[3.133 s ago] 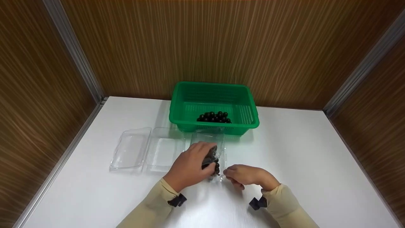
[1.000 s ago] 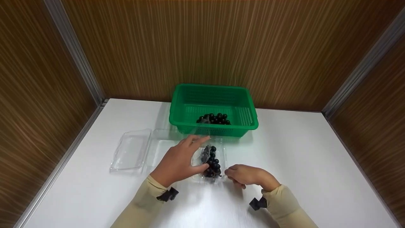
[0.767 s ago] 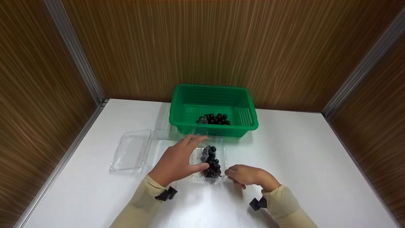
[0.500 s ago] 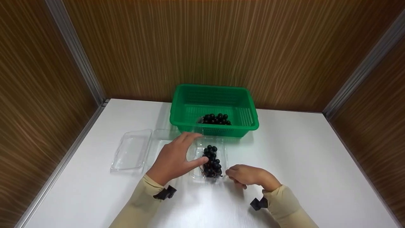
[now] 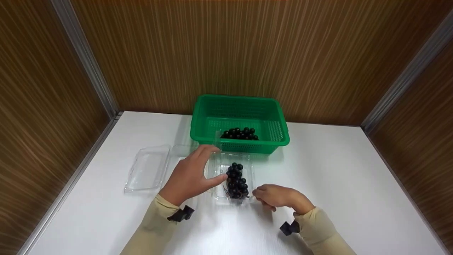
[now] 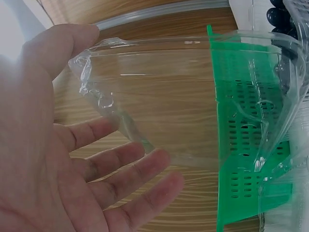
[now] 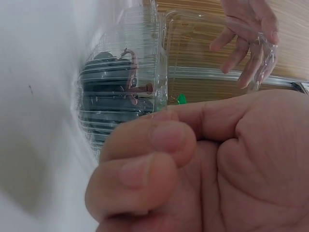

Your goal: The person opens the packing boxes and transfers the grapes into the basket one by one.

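A transparent plastic clamshell box [image 5: 220, 197] lies in front of the basket, with a bunch of dark grapes [image 5: 236, 181] inside. Its hinged lid [image 6: 159, 92] stands raised on the left side of the box. My left hand [image 5: 189, 175] is spread at that lid, with the thumb near one end of its edge and fairly straight fingers along it in the left wrist view. At the box's near right corner, my right hand [image 5: 277, 195] has its fingers curled and pinches the rim. The exact pinch point is hidden behind the fingers in the right wrist view.
Behind the box stands a green basket [image 5: 284, 139] holding more dark grapes [image 5: 240, 134]. A second transparent clamshell [image 5: 147, 170] lies unfolded to the left, partly behind my left hand. Wood-grain panels [image 5: 240, 49] enclose the white table [image 5: 339, 184] at the back and sides.
My left hand has moved left, and the lid has swung up and leftward off the grapes, which now show uncovered. The right hand stays at the box's corner.
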Demonstrator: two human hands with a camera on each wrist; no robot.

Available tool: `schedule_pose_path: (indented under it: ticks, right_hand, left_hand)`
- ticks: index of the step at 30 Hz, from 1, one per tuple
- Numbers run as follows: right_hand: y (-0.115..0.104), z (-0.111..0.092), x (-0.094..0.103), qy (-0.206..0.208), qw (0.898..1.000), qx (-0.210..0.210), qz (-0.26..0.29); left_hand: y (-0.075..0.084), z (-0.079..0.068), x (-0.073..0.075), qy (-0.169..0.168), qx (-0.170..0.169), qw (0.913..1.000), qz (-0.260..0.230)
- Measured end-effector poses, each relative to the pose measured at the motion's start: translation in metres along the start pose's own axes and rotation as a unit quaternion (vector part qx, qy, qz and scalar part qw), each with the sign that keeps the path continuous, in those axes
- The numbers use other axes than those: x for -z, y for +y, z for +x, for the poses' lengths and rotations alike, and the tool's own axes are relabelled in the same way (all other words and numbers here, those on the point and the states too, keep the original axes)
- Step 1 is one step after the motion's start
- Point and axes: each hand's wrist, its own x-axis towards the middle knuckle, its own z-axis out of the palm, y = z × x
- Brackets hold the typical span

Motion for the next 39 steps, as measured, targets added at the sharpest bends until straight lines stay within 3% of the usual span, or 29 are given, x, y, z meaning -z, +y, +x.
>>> schedule_pose_path:
  ticks: [9,23,34,39]
  right_hand:
    - [0.0,0.0,0.001,0.001,1.0,0.0,-0.003]
    - [0.001,0.001,0.0,-0.001,1.0,0.006,0.001]
    - [0.0,0.0,0.0,-0.002,1.0,0.002,0.003]
    - [0.0,0.001,-0.001,-0.002,1.0,0.003,0.002]
  left_hand:
    - [-0.006,-0.001,0.007,0.002,-0.01,0.9999,0.006]
    - [-0.01,-0.002,0.016,-0.017,0.016,0.9997,0.004]
    - [-0.011,0.0,0.019,0.033,0.028,0.999,0.015]
    - [-0.013,-0.001,0.022,0.041,0.041,0.9982,0.015]
